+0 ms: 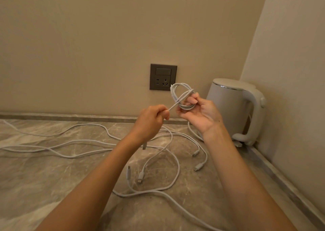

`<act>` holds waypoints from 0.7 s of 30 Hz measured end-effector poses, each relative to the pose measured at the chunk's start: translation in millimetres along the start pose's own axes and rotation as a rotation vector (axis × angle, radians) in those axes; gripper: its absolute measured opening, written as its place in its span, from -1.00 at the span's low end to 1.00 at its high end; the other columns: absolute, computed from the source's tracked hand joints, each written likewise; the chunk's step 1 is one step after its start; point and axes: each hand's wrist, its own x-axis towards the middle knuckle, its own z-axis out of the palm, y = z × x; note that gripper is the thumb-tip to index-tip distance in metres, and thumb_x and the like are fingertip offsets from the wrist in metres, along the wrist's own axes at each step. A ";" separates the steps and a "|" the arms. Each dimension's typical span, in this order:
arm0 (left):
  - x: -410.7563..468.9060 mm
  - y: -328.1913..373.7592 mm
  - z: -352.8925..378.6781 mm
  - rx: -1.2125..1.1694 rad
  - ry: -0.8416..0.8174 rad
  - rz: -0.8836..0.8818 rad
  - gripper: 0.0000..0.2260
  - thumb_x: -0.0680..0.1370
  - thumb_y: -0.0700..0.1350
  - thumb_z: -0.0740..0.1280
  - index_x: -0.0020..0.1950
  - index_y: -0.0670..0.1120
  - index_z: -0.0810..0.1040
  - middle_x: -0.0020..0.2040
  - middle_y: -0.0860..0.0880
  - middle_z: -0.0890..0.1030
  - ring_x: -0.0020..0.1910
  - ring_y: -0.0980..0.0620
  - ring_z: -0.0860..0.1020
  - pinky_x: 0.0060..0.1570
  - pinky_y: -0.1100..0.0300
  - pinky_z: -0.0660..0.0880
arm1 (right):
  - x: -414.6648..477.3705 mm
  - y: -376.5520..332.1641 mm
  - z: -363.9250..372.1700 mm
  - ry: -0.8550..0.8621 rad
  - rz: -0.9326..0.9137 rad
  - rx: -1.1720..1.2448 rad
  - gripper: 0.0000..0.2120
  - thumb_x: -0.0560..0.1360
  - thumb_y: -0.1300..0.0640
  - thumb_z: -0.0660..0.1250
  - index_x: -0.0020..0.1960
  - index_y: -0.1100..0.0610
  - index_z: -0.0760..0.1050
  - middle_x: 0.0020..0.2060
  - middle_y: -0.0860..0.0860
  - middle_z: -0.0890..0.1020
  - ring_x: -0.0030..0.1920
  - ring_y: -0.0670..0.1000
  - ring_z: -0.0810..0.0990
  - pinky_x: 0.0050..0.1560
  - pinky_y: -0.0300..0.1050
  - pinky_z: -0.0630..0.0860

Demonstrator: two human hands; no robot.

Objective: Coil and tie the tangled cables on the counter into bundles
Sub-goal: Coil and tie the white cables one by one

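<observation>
The right hand [199, 112] clamps the small white coil [182, 97] above the surface [52, 178], the left hand [151, 120] at its 9 o'clock pinches the free tail [173, 107], which looks light, limp and springy, best held close to the loops; other cables [159, 157] sprawl at 6 o'clock.

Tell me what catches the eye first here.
Two hands raised mid-frame: the right hand holds a small coil of white cable, and the left hand pinches its free end. Below them, loose white cables sprawl across the marbled counter. A white electric kettle stands in the right corner.
</observation>
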 end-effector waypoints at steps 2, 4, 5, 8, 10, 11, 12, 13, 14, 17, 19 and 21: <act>0.1 -0.6 -0.5 0.000 -0.021 0.005 -0.79 0.59 -0.21 0.18 -0.19 -0.16 0.53 -0.48 0.08 0.39 -0.49 0.15 0.32 -0.41 0.22 0.25 | -0.6 3.2 0.2 -0.029 0.014 -0.002 -0.64 0.64 0.15 -0.01 -0.31 0.12 0.31 -0.60 -0.03 0.30 -0.56 -0.07 0.35 -0.07 -0.09 0.32; 0.3 -3.7 -1.6 -0.016 -0.062 -0.005 -0.78 0.60 -0.21 0.19 -0.24 -0.11 0.50 -0.50 0.04 0.40 -0.55 0.16 0.34 -0.46 0.31 0.26 | -1.9 3.9 0.0 -0.054 0.022 -0.028 -0.65 0.64 0.15 0.00 -0.30 0.12 0.32 -0.60 -0.03 0.30 -0.53 -0.06 0.34 -0.05 -0.08 0.34; 0.3 -5.4 -3.6 -0.019 -0.087 -0.019 -0.76 0.60 -0.20 0.19 -0.27 -0.08 0.48 -0.50 0.02 0.41 -0.56 0.17 0.34 -0.46 0.32 0.27 | -3.1 3.5 0.0 -0.068 0.025 -0.046 -0.65 0.64 0.15 0.01 -0.30 0.12 0.32 -0.60 -0.03 0.30 -0.52 -0.06 0.34 -0.05 -0.07 0.36; 1.2 -16.9 -17.1 0.086 -0.135 -0.040 -0.73 0.60 -0.15 0.18 -0.31 -0.02 0.43 -0.42 0.02 0.43 -0.44 0.14 0.36 -0.34 0.21 0.31 | -8.2 -0.4 0.4 -0.131 0.062 -0.134 -0.62 0.61 0.18 0.03 -0.36 0.14 0.38 -0.59 -0.02 0.31 -0.52 -0.05 0.36 -0.03 -0.06 0.39; 1.7 -26.2 -29.1 0.167 -0.124 -0.015 -0.76 0.59 -0.13 0.20 -0.27 -0.07 0.48 -0.34 -0.01 0.48 -0.32 0.07 0.41 -0.23 0.15 0.34 | -11.8 -0.2 1.9 -0.192 0.129 -0.219 -0.66 0.56 0.18 0.09 -0.37 0.15 0.42 -0.57 -0.03 0.32 -0.50 -0.07 0.36 -0.04 -0.06 0.47; 2.5 -29.6 -34.5 0.202 -0.124 0.002 -0.79 0.59 -0.12 0.21 -0.21 -0.10 0.52 -0.28 -0.02 0.51 -0.24 0.02 0.44 -0.12 0.12 0.38 | -13.1 1.1 2.8 -0.217 0.169 -0.269 -0.71 0.53 0.17 0.13 -0.35 0.15 0.42 -0.55 -0.03 0.32 -0.50 -0.08 0.36 -0.06 -0.07 0.51; 3.6 -31.2 -39.1 0.244 -0.131 0.022 -0.81 0.58 -0.10 0.21 -0.16 -0.12 0.55 -0.22 -0.01 0.52 -0.17 0.00 0.45 0.03 0.05 0.38 | -13.9 2.2 3.5 -0.233 0.205 -0.324 -0.75 0.50 0.16 0.15 -0.34 0.15 0.42 -0.55 -0.04 0.32 -0.50 -0.09 0.36 -0.07 -0.07 0.53; 3.8 -31.6 -43.0 0.293 -0.146 0.036 -0.82 0.57 -0.09 0.22 -0.10 -0.11 0.57 -0.18 0.03 0.51 -0.10 0.01 0.43 0.19 -0.03 0.32 | -14.8 3.9 3.8 -0.244 0.239 -0.384 -0.75 0.48 0.15 0.17 -0.35 0.16 0.43 -0.55 -0.04 0.32 -0.49 -0.10 0.35 -0.07 -0.07 0.54; 4.2 -30.0 -46.1 0.349 -0.165 0.039 -0.83 0.56 -0.07 0.23 -0.06 -0.09 0.58 -0.15 0.07 0.49 -0.05 0.05 0.41 0.31 -0.10 0.19 | -15.7 4.1 3.6 -0.253 0.267 -0.452 -0.73 0.47 0.14 0.18 -0.37 0.16 0.45 -0.55 -0.04 0.32 -0.49 -0.10 0.34 -0.06 -0.08 0.52; 5.1 -25.0 -52.2 0.506 -0.184 0.042 -0.85 0.54 -0.04 0.26 -0.04 -0.06 0.59 -0.06 0.07 0.48 0.08 0.11 0.34 0.42 -0.14 -0.10 | -19.3 3.6 4.6 -0.277 0.343 -0.669 -0.72 0.45 0.13 0.21 -0.42 0.17 0.47 -0.57 -0.05 0.32 -0.51 -0.12 0.29 -0.03 -0.13 0.35; 4.6 -23.2 -55.1 0.578 -0.151 0.061 -0.87 0.53 -0.02 0.27 -0.08 -0.04 0.57 -0.09 0.08 0.47 0.06 0.15 0.29 0.41 -0.11 -0.09 | -19.8 6.2 5.1 -0.279 0.370 -0.863 -0.76 0.42 0.12 0.23 -0.40 0.17 0.46 -0.58 -0.05 0.33 -0.52 -0.13 0.28 -0.09 -0.16 0.36; 4.6 -21.2 -56.9 0.607 -0.133 0.080 -0.85 0.55 -0.05 0.26 -0.08 -0.06 0.59 -0.18 0.07 0.47 0.00 0.12 0.36 0.29 0.01 0.17 | -16.4 11.2 4.1 -0.247 0.375 -1.032 -0.76 0.46 0.12 0.23 -0.35 0.18 0.43 -0.59 -0.06 0.36 -0.53 -0.13 0.29 -0.17 -0.19 0.36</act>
